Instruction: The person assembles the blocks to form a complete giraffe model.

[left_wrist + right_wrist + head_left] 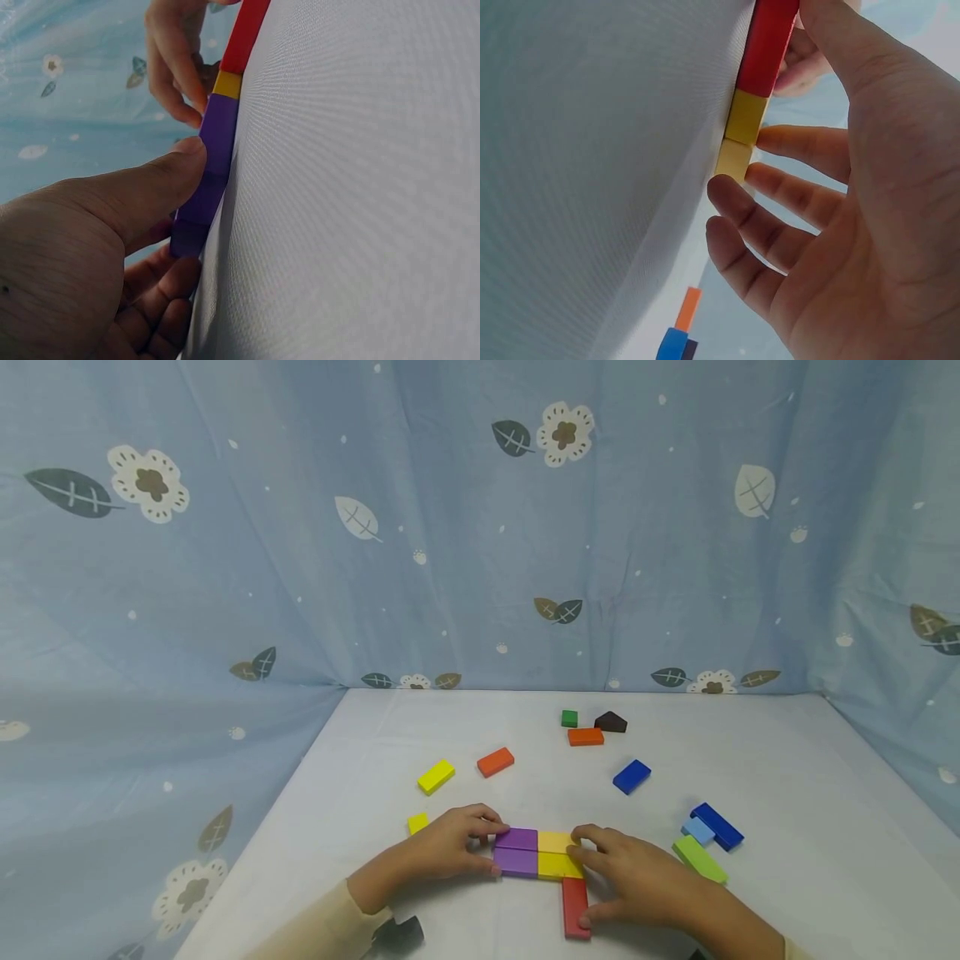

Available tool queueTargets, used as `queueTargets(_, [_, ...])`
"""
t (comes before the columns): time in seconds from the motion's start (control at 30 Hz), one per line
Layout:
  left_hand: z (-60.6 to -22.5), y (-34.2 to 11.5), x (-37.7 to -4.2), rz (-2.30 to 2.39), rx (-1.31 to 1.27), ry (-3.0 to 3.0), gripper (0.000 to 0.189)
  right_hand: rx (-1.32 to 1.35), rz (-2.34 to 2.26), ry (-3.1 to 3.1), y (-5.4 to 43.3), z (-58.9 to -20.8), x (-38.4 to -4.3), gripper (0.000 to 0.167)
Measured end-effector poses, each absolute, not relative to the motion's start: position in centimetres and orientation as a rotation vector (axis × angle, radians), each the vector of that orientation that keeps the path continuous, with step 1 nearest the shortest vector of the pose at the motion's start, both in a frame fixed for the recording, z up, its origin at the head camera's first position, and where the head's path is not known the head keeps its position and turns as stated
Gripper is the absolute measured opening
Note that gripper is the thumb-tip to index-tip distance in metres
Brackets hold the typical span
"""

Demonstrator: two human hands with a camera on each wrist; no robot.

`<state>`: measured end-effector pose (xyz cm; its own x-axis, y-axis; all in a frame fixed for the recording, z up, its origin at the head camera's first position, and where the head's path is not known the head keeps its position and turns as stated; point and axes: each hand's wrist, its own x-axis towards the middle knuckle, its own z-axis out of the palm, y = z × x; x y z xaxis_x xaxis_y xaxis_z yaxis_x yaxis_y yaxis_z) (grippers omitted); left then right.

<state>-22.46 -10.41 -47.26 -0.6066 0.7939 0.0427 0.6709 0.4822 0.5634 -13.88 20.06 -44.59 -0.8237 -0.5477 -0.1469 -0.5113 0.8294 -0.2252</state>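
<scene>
Two purple blocks (515, 862) lie side by side on the white table, their right ends meeting a pale yellow block (556, 842) and a bright yellow block (558, 866). Below the bright yellow one, a red block (575, 908) extends toward the near edge. My left hand (450, 845) pinches the purple pair at their left end, thumb on the near side and index finger at the far corner. My right hand (637, 877) has its fingers spread, fingertips at the yellow blocks' right ends. Its thumb touches the red block near its lower end.
Yellow blocks (436, 777) and an orange-red block (496, 762) lie farther left. Toward the back are a green block (569, 718), an orange block (586, 737) and a dark roof-shaped block (611, 722). Blue blocks (717, 827) and a lime-green block (700, 859) lie at right.
</scene>
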Motion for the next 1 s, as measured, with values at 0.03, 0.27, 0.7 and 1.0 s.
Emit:
queueTargets(0.03, [-47.25, -10.42, -22.45, 0.804, 1.259, 2.504, 0.059, -0.822, -0.261, 2.804, 20.07, -44.62, -13.90, 0.084])
queueTargets(0.27, [-47.31, -10.50, -22.53, 0.801, 1.241, 2.499, 0.059, -0.820, -0.276, 2.796, 20.06, -44.70, -13.97, 0.084])
queueTargets(0.7, [-47.43, -10.49, -22.64, 0.826, 1.238, 2.476, 0.055, -0.742, -0.327, 2.799, 19.98, -44.39, -13.97, 0.082])
queueTargets(1.0, [-47.13, -10.45, -22.63, 0.843, 1.235, 2.463, 0.053, -0.771, -0.302, 2.807, 20.20, -44.68, -14.17, 0.081])
